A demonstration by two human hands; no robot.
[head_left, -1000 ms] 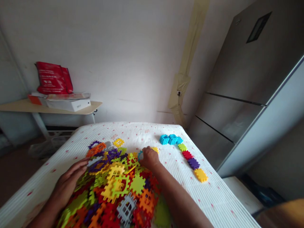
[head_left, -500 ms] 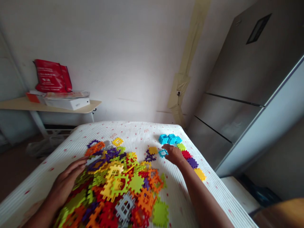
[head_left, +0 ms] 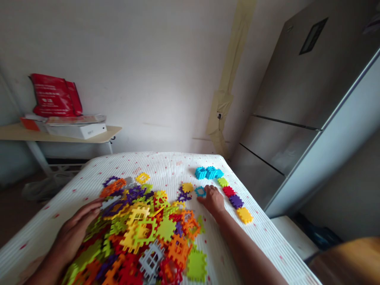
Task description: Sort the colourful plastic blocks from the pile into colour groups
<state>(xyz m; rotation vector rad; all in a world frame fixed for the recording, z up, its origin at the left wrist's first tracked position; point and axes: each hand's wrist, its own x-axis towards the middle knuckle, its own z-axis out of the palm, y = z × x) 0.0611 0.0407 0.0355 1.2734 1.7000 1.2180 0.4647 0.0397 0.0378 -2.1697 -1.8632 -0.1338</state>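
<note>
A big pile of colourful interlocking plastic tiles (head_left: pixel 139 233) covers the near left of a white ribbed table (head_left: pixel 178 164). My left hand (head_left: pixel 75 229) lies flat on the pile's left edge, fingers spread. My right hand (head_left: pixel 213 199) rests on the table right of the pile, fingertips touching a small cyan ring tile (head_left: pixel 200 191). A yellow tile (head_left: pixel 187 187) and a purple tile (head_left: pixel 184 195) lie just left of it. Beyond the hand sits a cyan tile cluster (head_left: pixel 209 173), with a row of green (head_left: pixel 222 181), red (head_left: pixel 228 191), purple (head_left: pixel 236 201) and yellow tiles (head_left: pixel 244 215) running toward me.
A tall grey refrigerator (head_left: pixel 297 111) stands close to the table's right side. At the back left a wooden shelf (head_left: pixel 59 136) carries a red bag (head_left: pixel 55 97) and a white box (head_left: pixel 75 130). A white wall is behind the table.
My right hand left the top of the pile and moved right with the cyan ring tile, setting it on the table near the coloured row. My left hand stayed on the pile.
</note>
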